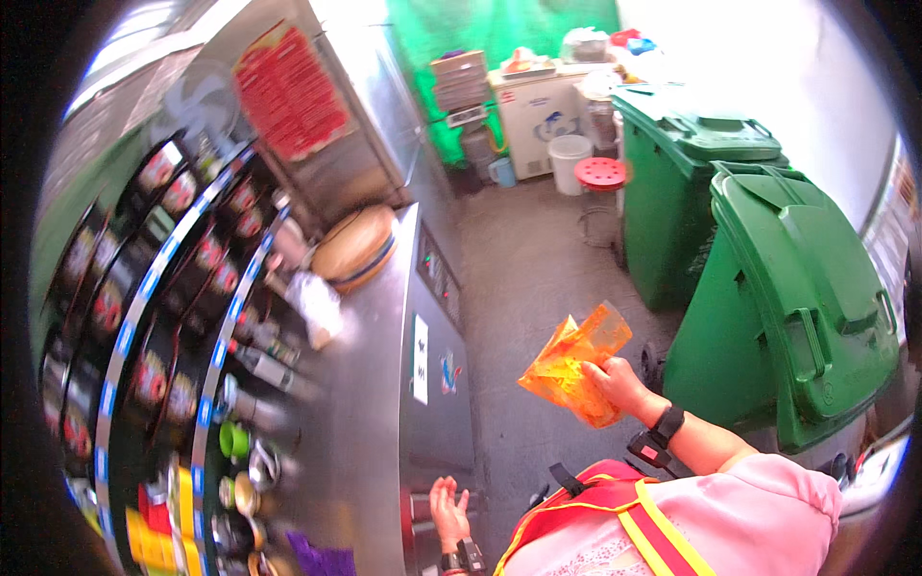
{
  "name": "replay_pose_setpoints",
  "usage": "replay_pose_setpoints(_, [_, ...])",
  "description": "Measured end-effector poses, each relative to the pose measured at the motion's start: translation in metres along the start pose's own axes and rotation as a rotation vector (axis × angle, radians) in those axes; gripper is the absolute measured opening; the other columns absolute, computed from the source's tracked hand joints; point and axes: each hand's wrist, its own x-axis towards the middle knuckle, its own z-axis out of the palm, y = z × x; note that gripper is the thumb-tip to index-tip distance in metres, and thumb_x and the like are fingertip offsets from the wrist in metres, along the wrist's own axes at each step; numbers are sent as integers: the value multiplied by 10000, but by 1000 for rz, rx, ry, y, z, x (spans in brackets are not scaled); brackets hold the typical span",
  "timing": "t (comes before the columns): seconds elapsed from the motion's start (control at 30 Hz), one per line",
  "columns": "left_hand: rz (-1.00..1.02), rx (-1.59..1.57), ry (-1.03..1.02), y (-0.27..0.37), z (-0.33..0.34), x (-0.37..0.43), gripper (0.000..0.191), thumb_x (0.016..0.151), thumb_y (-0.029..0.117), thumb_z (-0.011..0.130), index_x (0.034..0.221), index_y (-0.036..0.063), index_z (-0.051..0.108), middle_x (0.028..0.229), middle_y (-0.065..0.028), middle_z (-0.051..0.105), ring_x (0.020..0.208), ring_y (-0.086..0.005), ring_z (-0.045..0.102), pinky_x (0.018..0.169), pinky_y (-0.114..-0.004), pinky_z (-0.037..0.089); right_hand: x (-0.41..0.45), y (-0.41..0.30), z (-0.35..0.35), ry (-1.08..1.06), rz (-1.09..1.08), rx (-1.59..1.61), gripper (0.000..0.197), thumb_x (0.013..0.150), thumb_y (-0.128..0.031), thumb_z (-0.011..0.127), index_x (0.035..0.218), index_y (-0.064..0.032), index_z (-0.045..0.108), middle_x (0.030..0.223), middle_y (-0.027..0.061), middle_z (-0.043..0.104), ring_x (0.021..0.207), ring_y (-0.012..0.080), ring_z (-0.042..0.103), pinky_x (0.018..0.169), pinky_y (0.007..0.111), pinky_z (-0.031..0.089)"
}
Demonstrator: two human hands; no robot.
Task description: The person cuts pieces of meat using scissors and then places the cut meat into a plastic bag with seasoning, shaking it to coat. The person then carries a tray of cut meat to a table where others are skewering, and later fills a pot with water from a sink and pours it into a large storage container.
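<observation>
My right hand [614, 385] is closed on a crumpled orange plastic bag [576, 360], held over the floor just left of the nearer green wheeled bin [807, 288]. My left hand [449, 507] holds nothing, its fingers apart and slightly curled, beside the front of the stainless steel counter [360, 403]. On the counter lie a round wooden board [356, 245], a white plastic bag [317, 302] and a purple cloth or bag [320, 554]. Both wrists wear dark straps.
A second green wheeled bin [663, 194] stands behind the nearer one, its lid down. Beyond are a red stool [601, 174], a white bucket [570, 162] and a white chest freezer [536, 108]. Bottles and small containers line the counter's left side, below a shelf rack [144, 288].
</observation>
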Motion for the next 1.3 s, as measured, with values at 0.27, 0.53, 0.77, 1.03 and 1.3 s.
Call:
replay_pose_setpoints(0.27, [55,-172,-835,96,274,160,396,878,233,516,1237,79,456,1239,-77,510,1194,-214,434,1012,-460,309,54,26,-51,409,173,124,316,870,-246,545,908,59,616,840,158,662,788,164,626,687,318,482])
replay_pose_setpoints(0.53, [-132,-216,-1477,60,576,236,328,900,222,450,1156,30,520,1138,-120,577,1168,-277,462,1055,-479,245,161,50,-134,623,98,-19,288,852,-232,547,906,40,625,816,184,649,754,279,644,653,339,485])
replay_pose_setpoints(0.77, [-382,-199,-1758,-32,805,253,313,919,244,421,1087,25,567,1053,-115,618,1159,-285,470,1036,-437,280,199,42,-197,863,235,-191,232,850,-183,540,901,29,618,842,188,640,793,295,637,667,343,476])
replay_pose_setpoints(1.03, [-636,7,-1881,-154,991,286,361,941,322,394,1078,32,559,1022,-97,623,1135,-214,487,997,-368,292,230,42,-209,1352,398,-347,157,849,-103,530,908,30,590,857,158,635,800,285,617,697,348,463])
replay_pose_setpoints(1.3, [-872,-154,-2045,-194,1045,293,355,937,327,395,1049,38,568,940,-88,624,1160,-258,461,1020,-416,267,308,34,-216,1607,508,-385,169,877,-119,524,924,34,575,859,119,626,787,208,593,708,322,455])
